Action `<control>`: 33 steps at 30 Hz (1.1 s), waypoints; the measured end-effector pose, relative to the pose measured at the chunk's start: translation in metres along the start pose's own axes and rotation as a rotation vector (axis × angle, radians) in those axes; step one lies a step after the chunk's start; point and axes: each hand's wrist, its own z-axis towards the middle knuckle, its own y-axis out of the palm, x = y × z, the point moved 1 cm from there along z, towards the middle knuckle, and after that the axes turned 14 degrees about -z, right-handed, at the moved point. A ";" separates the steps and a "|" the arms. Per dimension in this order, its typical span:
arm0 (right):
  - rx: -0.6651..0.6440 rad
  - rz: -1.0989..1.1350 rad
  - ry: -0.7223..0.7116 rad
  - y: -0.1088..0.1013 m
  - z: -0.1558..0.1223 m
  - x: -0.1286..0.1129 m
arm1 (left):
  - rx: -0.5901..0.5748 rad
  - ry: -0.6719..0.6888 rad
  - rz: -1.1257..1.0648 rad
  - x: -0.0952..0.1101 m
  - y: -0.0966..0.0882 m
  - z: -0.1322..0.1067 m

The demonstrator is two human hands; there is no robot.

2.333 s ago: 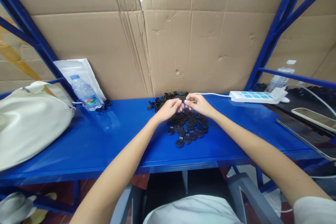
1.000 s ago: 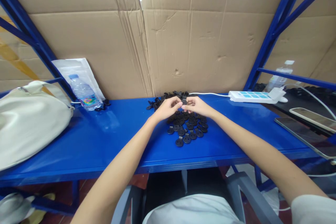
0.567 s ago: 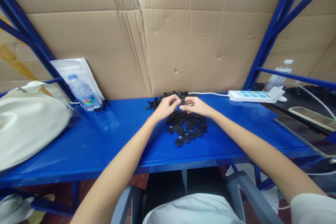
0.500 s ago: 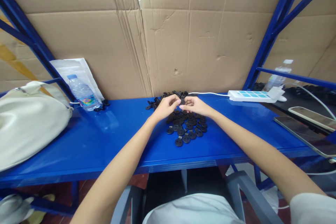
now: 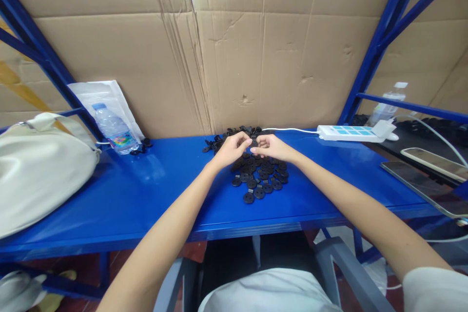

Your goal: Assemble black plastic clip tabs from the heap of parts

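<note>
A heap of small black round parts [image 5: 261, 175] lies on the blue table [image 5: 146, 190] in front of me. More black pieces [image 5: 219, 139] are piled behind it against the cardboard wall. My left hand [image 5: 232, 148] and my right hand [image 5: 272, 146] meet just above the heap, fingertips pinched together on a small black part [image 5: 253, 143] held between them. Both forearms reach in from the bottom of the view.
A cream bag [image 5: 40, 165] lies at the left, with a water bottle [image 5: 115, 129] and a plastic pouch [image 5: 104, 97] behind it. A white power strip [image 5: 353, 132] sits at the back right. Two flat phones or tablets [image 5: 431, 175] rest at the right edge.
My hands stay over the heap, with the fingers shifting slightly on the small part. The view has drifted a little; nothing else moved.
</note>
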 end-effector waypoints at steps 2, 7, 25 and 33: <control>0.004 0.012 0.005 -0.001 0.000 0.000 | 0.014 -0.003 0.009 0.000 0.000 0.000; 0.015 0.032 0.024 -0.003 0.000 0.001 | 0.034 -0.010 0.020 -0.001 -0.001 0.001; 0.031 0.046 0.005 -0.012 0.003 0.010 | -0.039 -0.044 0.003 -0.012 -0.001 0.003; 0.098 0.027 -0.019 -0.014 0.004 0.012 | -0.042 -0.041 0.000 -0.010 0.000 0.001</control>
